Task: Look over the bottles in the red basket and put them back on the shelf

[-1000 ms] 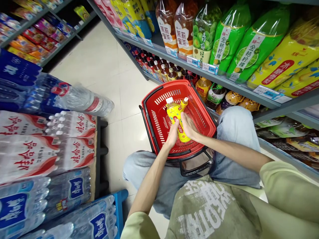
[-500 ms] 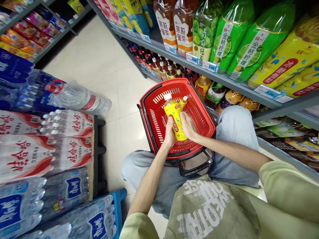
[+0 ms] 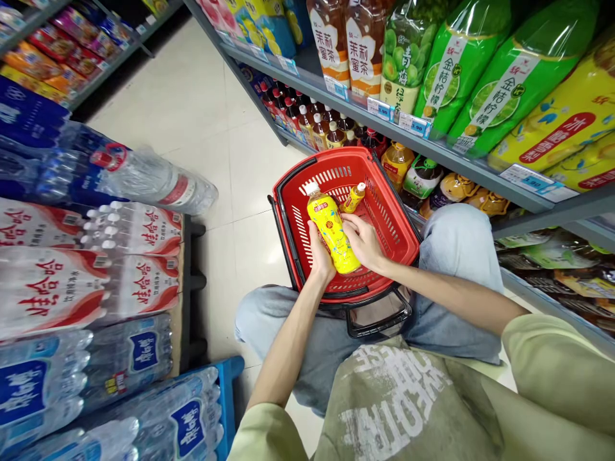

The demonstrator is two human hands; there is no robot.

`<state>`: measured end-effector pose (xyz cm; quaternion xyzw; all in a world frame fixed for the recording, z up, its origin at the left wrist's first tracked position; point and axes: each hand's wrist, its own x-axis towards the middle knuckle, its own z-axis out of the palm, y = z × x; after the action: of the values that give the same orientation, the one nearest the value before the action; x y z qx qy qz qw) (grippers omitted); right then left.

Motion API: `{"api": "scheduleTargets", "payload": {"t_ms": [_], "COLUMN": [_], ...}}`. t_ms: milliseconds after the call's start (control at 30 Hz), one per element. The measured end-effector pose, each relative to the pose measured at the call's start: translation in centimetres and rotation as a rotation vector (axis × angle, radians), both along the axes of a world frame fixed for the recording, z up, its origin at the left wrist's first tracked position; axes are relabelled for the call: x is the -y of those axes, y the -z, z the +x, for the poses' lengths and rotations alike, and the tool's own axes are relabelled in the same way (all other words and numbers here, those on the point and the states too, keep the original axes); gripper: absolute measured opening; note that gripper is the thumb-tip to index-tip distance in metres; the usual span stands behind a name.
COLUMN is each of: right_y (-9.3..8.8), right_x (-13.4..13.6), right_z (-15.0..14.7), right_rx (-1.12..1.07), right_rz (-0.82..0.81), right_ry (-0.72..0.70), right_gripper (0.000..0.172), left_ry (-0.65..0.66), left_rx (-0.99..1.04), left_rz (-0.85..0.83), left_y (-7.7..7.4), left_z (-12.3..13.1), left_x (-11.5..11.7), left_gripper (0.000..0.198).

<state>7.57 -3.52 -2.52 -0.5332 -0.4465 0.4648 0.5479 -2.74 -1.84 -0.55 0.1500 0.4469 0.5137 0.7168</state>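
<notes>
You're in a supermarket: price labels (image 3: 414,125) along the drinks shelf (image 3: 473,165), stacked water multipacks (image 3: 52,285), a shopping basket (image 3: 408,251)

The red basket (image 3: 408,251) has a small yellow bottle (image 3: 354,197) inside; to its right, a grey shelf (image 3: 461,150) bears big drink bottles (image 3: 509,89) — to its left, pallets (image 3: 230,374) carry wrapped water bottles (image 3: 147,288).

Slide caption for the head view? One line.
Left hand and right hand hold a white-capped yellow bottle over a red basket with a smaller yellow bottle inside.
</notes>
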Motion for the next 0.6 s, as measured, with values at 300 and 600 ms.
{"api": "scheduleTargets", "payload": {"t_ms": [300,600], "right_y": [-2.0,-3.3], "right_x": [0.8,-0.5], "right_z": [0.4,0.8], "right_rx": [-0.059,-0.498], "right_rz": [0.122,-0.263], "right_ry": [0.046,0.048], "right_gripper": [0.027,0.023], "left_ry": [0.054,0.302], "left_rx": [0.017,-0.111], "left_rz": [0.054,0.051], "left_y": [0.0,0.3], "left_z": [-0.2,-0.3], "left_x": [-0.4,0.5], "left_gripper": [0.068,0.081]}}
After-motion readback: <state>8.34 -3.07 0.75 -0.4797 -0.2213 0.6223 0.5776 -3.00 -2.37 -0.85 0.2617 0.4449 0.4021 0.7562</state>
